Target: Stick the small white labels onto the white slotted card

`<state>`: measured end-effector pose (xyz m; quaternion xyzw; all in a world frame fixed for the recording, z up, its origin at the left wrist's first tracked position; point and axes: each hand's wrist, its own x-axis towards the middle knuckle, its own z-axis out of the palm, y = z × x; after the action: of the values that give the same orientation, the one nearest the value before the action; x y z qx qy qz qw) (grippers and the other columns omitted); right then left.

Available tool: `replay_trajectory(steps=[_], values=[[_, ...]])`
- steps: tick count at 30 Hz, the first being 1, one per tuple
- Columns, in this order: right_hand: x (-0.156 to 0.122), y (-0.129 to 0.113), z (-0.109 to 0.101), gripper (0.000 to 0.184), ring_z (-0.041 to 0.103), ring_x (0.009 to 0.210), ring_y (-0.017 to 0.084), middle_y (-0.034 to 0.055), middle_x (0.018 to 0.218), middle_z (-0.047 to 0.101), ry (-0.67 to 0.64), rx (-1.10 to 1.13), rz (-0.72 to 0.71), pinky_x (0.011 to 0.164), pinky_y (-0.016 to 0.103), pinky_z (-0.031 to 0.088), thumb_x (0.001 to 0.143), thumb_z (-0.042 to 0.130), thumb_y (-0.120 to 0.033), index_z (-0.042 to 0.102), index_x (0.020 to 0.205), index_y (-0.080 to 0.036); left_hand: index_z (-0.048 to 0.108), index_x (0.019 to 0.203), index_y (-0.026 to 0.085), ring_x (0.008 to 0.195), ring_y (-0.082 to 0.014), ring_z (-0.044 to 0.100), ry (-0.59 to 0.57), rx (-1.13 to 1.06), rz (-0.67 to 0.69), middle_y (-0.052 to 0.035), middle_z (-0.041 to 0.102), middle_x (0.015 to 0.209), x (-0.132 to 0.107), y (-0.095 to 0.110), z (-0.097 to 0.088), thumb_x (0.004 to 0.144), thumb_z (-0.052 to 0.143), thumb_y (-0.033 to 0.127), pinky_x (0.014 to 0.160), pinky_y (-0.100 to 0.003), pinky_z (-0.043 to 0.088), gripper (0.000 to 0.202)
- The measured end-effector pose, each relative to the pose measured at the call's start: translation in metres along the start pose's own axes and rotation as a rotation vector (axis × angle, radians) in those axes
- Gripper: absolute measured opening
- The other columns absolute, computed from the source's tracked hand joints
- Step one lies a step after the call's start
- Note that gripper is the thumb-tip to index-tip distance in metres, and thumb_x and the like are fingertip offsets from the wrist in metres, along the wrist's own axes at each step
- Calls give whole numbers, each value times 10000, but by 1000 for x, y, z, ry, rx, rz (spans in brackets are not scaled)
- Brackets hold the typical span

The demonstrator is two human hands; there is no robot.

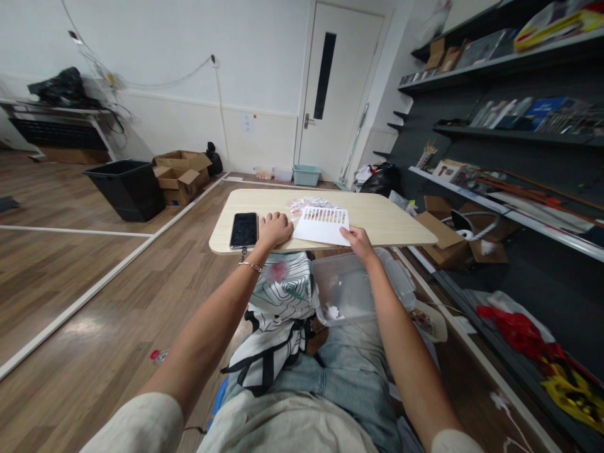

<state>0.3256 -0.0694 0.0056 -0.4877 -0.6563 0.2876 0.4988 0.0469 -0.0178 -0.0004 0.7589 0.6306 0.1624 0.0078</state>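
Observation:
A white sheet of paper or card (321, 234), with a row of slots cut along its far side, lies over the near edge of the light wooden table (396, 220). My right hand (357, 242) pinches its near right corner between thumb and fingers. Palm down on the tabletop, my left hand (275, 228) rests just left of the sheet, its fingers slightly bent and holding nothing. Beside it is a smartphone (244, 230) with a dark screen. A pile of small white paper scraps (311, 203) is spread beyond the sheet, partly showing through the slots.
Below the table, a clear plastic bin (346, 283) with a few white scraps sits by my lap. Patterned black-and-white cloth (278, 308) covers one leg. A black trash bin (126, 189) and cardboard boxes (182, 176) stand left; loaded shelves (500, 132) line the right.

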Motion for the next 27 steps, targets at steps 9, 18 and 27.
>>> replay_trajectory(steps=[9,18,27], values=[[1,1,0,541,436,691,169,8,659,525,4,-1,-1,630,299,341,731,707,-715,624,682,-183,651,1337,182,1403,-365,505,2,-9,-1,-185,599,1514,1,-1,2,1041,351,420,1160,-544,369,483],[-1,0,-1,545,455,692,177,13,657,534,3,-26,-3,615,300,354,747,700,-722,611,669,-190,656,1333,189,1397,-364,511,-3,-2,-5,-182,603,1509,1,0,1,1041,353,416,1151,-542,379,478],[-2,0,1,552,424,683,166,-1,634,495,-14,-72,-35,627,305,347,770,670,-729,562,635,-204,641,1344,195,1408,-353,505,-3,6,-7,-176,596,1514,0,0,1,1060,332,438,1162,-525,377,486]])
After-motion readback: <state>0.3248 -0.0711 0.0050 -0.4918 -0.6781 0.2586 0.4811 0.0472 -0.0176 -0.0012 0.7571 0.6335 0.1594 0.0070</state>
